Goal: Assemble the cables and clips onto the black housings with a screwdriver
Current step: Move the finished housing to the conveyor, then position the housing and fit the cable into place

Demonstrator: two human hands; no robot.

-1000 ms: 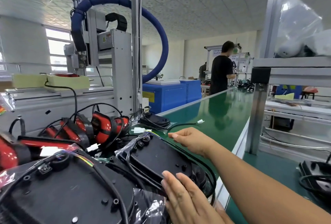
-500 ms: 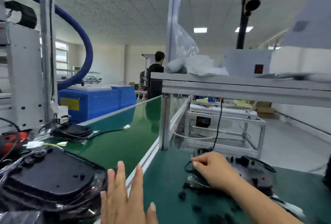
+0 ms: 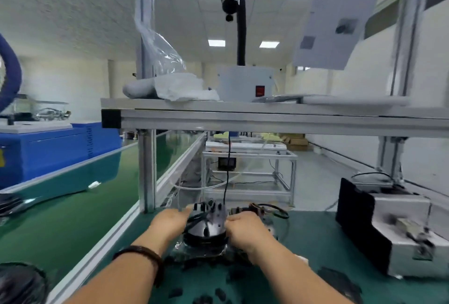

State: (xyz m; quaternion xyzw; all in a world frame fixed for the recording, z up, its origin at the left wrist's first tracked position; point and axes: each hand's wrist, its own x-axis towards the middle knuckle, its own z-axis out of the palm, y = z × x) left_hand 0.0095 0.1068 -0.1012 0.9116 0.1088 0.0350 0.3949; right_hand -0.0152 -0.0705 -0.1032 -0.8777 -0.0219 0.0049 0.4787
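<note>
A black round housing (image 3: 206,229) with black cables (image 3: 272,210) looped over its top sits on the green bench mat, on a piece of clear plastic. My left hand (image 3: 170,221) grips its left side, fingers reaching toward the cables on top. My right hand (image 3: 245,229) grips its right edge with curled fingers. Several small black clips (image 3: 218,292) lie scattered on the mat in front of the housing. The picture is motion-blurred, so fine finger detail is unclear.
A grey box with a black panel (image 3: 388,231) stands at the right. An aluminium post (image 3: 147,170) and shelf (image 3: 243,114) frame the bench. A green conveyor (image 3: 73,206) runs on the left. A black hose with a metal tip (image 3: 229,0) hangs overhead. Another bagged housing (image 3: 19,284) lies bottom left.
The view swung right from the conveyor to the bench. My left hand left the conveyor edge and joined my right hand on the housing.
</note>
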